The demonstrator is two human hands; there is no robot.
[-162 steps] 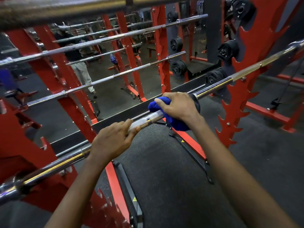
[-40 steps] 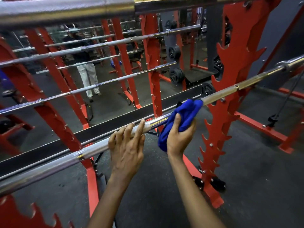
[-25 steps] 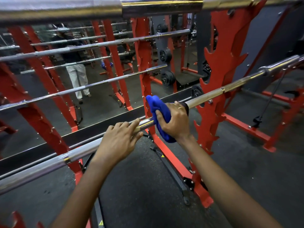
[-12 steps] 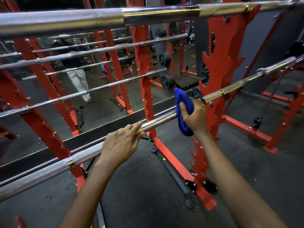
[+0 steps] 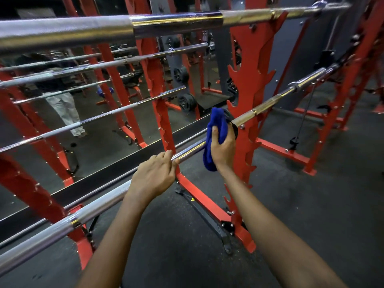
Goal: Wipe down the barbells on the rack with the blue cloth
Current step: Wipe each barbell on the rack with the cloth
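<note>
Left grip (image 5: 153,175): fingers curled over the barbell (image 5: 99,210).
Right grip (image 5: 222,149): clamped on blue cloth (image 5: 217,121), against the barbell.

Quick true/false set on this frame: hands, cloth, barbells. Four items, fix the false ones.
1. The right hand grips the blue cloth around the lower barbell. True.
2. The left hand holds a spray bottle. False: it grips the lower barbell bare, to the left of the blue cloth.
3. The blue cloth is on the top barbell. False: it is on the lower barbell, and neither hand touches the top barbell.
4. The blue cloth sits close beside a red rack upright. True.
</note>
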